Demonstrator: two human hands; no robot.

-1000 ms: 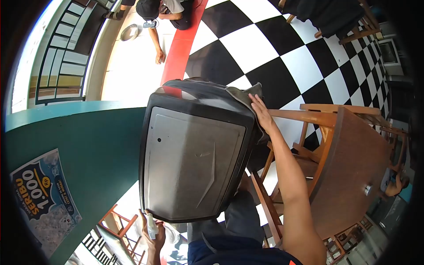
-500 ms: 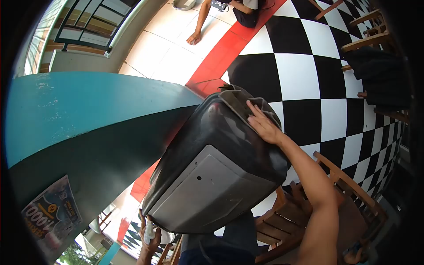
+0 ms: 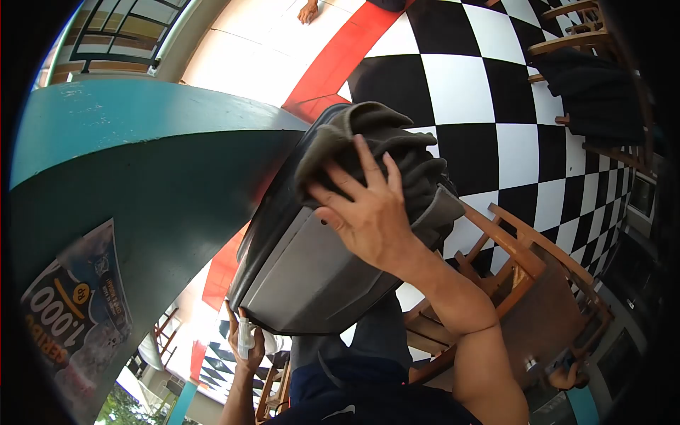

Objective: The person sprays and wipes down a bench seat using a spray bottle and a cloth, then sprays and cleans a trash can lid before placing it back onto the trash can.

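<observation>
A dark, box-like case with a grey panel [image 3: 304,273] leans in front of my body, close to the teal wall. Across its upper part lies a bunched grey-green cloth [image 3: 418,152]. My right hand [image 3: 372,205] rests on the cloth and the case's face, fingers spread. Low at the case's bottom left corner, my left hand [image 3: 248,347] is wrapped round a clear spray bottle [image 3: 245,338], its fingertips near the case's edge.
The teal-topped wall [image 3: 163,106] with a poster [image 3: 81,312] runs along the left. Wooden chairs [image 3: 513,262] and a table [image 3: 538,319] stand at the right. A person's hand [image 3: 308,12] touches the floor at the top.
My right hand has moved left and down from the case's upper right edge, and the cloth now spreads over the upper face. The case has turned since the first frame; the view has shifted.
</observation>
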